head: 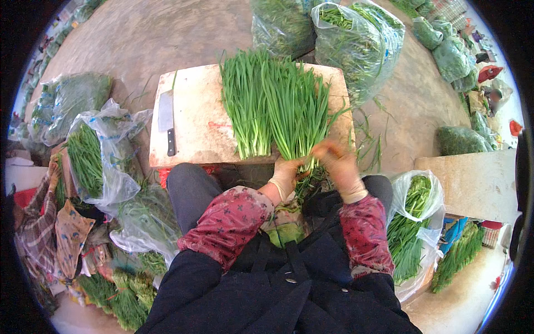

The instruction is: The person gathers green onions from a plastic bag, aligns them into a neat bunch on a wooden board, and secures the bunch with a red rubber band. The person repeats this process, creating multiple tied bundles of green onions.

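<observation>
Two bundles of garlic chives lie side by side on a pale board-topped table. My left hand (288, 173), in a thin stained glove, is closed around the stem ends of the right bundle (292, 108), at the table's near edge. The left bundle (248, 108) lies apart from my hands, its cut white ends towards me. Beside the gripped stems is my right hand (340, 167), also gloved and blurred by motion. Its fingers are bent near the stem ends, and whether they pinch anything is unclear. Loose leaves (308, 183) hang below my hands.
A cleaver (166, 121) with a black handle lies on the table (196, 100) at left. Plastic bags of chives stand beyond it (354, 54), at left (102, 154) and at right (413, 225). Another person's hand (53, 171) is at far left.
</observation>
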The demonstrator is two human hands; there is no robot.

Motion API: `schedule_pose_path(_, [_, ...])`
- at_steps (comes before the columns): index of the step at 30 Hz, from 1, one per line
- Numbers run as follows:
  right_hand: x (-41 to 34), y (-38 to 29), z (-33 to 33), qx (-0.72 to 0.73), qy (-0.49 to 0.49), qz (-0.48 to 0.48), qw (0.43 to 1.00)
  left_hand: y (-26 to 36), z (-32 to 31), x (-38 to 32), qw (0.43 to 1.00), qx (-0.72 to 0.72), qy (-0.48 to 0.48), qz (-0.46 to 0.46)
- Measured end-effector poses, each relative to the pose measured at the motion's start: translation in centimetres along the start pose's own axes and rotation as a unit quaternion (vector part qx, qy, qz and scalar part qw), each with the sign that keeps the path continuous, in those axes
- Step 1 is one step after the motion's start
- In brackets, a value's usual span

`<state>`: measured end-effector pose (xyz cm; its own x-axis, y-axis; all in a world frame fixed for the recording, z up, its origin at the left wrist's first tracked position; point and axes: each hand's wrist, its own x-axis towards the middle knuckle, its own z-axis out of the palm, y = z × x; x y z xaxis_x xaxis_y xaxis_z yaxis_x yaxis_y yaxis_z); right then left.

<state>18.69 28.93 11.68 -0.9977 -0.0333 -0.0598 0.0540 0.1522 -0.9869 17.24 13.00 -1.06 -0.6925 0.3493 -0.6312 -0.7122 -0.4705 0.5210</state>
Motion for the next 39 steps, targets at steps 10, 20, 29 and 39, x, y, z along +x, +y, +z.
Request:
schedule_pose_path(10, [2.7, 4.2, -0.6, -0.252, 0.085, -0.046, 0.963, 2.4, 0.3, -1.9, 0.987, -0.137, -0.028, -0.079])
schedule_pose_path(20, [4.5, 6.5, 1.3, -0.356, 0.088, 0.161, 0.916, 2.1, -0.7, -1.9, 0.970, -0.203, -0.076, -0.107])
schedule_pose_path(29, [5.3, 7.5, -2.1, -0.108, 0.110, 0.221, 0.963, 2.7, -0.6, -2.7, 0.966, -0.206, -0.121, -0.096])
schedule_pose_path(39, [1.4, -0.1, 0.0, -0.449, -0.063, 0.159, 0.877, 2.5, -1.0, -2.2, 0.958, -0.242, -0.117, -0.098])
